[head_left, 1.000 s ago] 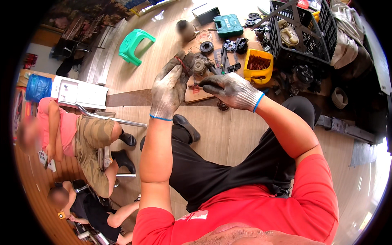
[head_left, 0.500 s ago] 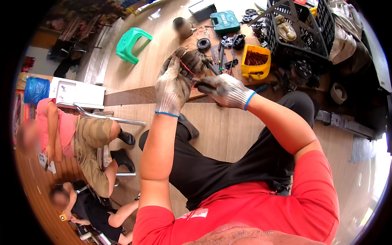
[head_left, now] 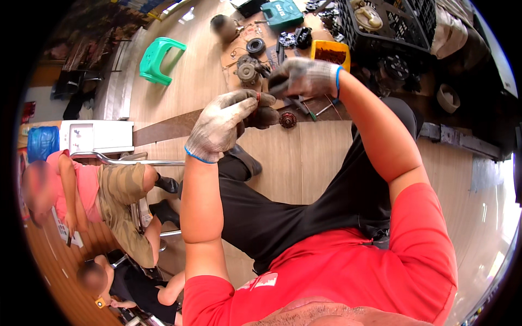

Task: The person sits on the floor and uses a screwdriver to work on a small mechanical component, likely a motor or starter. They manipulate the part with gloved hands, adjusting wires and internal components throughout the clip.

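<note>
My left hand, in a grimy white knit glove, pinches a thin red wire, low in the middle of the work area. My right hand, gloved alike, is raised just right of it; its fingers are dark and smeared, so what they hold is unclear. Beyond my hands a round metal housing sits on cardboard beside a black ring. A copper-coloured round part lies on the floor near my left fingertips, and tools lie below my right hand.
A teal case, yellow container and black crate are at the back. A green stool stands left. Two other people sit at the left on metal-framed seats. A low metal bar runs at the right.
My left hand has moved down and turned rightward, keeping hold of the red wire. My right hand has risen away from it, toward the yellow container.
</note>
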A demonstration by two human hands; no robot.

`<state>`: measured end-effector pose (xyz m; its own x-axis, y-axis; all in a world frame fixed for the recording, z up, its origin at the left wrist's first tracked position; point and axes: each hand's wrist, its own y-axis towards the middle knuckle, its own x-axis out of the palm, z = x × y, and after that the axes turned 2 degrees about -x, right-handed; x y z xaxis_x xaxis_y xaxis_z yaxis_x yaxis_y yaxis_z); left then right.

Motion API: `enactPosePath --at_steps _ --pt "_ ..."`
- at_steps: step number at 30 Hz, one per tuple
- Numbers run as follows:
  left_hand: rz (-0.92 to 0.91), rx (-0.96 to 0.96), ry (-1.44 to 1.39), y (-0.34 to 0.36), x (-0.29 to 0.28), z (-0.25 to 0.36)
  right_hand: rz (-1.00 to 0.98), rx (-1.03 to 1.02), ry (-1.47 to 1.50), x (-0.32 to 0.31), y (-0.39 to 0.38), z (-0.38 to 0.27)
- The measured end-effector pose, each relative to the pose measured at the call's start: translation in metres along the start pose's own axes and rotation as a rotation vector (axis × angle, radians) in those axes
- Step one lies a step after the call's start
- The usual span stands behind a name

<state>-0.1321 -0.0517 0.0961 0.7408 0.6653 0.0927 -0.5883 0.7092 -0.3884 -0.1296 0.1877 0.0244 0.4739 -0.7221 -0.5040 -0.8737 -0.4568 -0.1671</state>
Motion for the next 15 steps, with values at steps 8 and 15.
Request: enactPosePath --at_steps 8,15 --pt "0.186 0.32 0.849 0.017 -0.004 -0.017 0.356 -0.065 -0.031 -0.001 -0.023 -0.04" --pt "0.422 0.227 0.044 0.033 -0.007 -0.028 0.369 -0.034 0.088 0.023 -0.021 -0.053"
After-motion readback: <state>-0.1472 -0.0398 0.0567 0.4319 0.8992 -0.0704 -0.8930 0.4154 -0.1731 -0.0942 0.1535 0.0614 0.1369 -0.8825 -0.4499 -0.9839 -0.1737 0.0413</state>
